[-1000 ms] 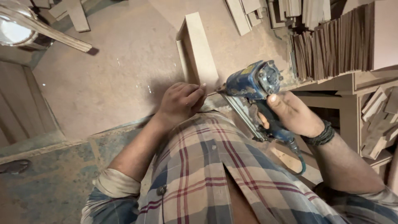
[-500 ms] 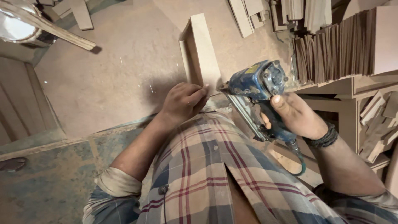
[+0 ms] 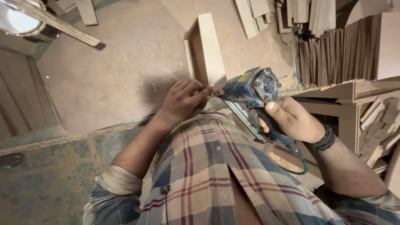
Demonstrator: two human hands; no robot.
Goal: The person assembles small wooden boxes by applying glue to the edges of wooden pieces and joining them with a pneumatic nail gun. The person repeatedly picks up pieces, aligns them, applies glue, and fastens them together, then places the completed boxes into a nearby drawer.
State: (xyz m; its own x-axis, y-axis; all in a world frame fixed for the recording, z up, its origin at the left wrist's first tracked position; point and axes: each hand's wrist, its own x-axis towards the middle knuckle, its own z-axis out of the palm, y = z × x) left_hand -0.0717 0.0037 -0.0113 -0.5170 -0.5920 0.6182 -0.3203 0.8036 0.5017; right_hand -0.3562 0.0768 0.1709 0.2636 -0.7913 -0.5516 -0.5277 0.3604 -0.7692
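Observation:
My right hand [image 3: 295,120] grips the handle of a blue pneumatic nail gun [image 3: 251,92], its nose pointing left toward my other hand. My left hand [image 3: 183,100] rests with curled fingers on the near end of a narrow wooden board frame [image 3: 207,49], fingertips pinching right at the gun's tip. The frame stands on edge and runs away from me across the dusty floor. What lies between the fingertips is too small to tell. My plaid shirt hides the frame's near end.
Stacks of thin wood panels [image 3: 346,50] stand on edge at the upper right, above a wooden shelf unit [image 3: 366,108] with scraps. Loose offcuts [image 3: 258,14] lie at the top. A long plank [image 3: 54,25] crosses the upper left. An air hose [image 3: 298,164] trails from the gun.
The nail gun and my right hand have shifted slightly up and right. My left hand has stayed on the frame's end, fingertips now close at the gun's nose.

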